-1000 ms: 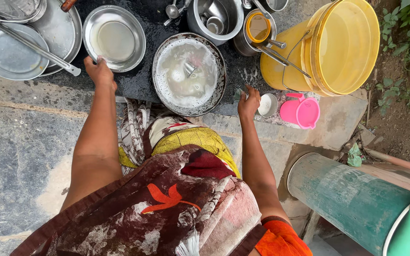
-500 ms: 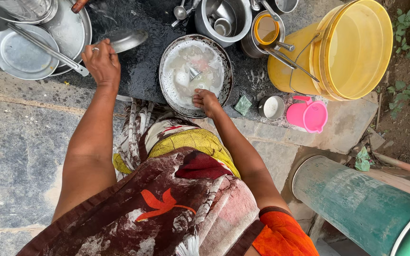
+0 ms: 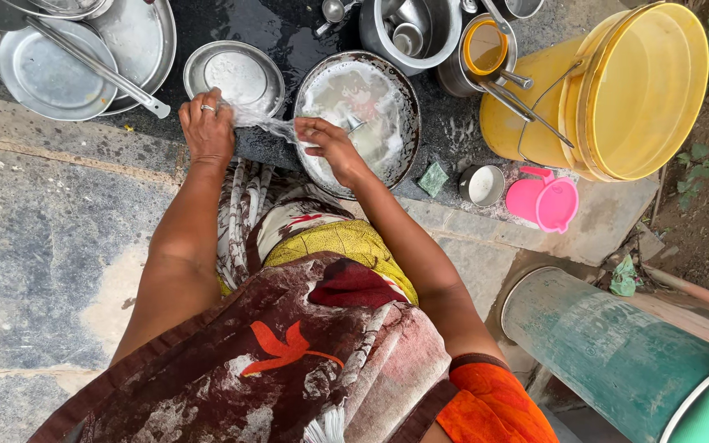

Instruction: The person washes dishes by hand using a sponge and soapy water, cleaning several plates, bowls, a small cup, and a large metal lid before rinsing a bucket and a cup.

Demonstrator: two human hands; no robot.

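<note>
bare arms, a ring on the left hand, a maroon flower-printed wrap over yellow and orange cloth.

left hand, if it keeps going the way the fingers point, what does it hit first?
The left hand points up the frame at the small steel plate, whose near rim it already seems to touch. Beyond that lies wet dark stone. Depth is unclear.

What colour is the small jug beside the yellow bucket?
Pink; the small jug shows clearly in the head view.
</note>
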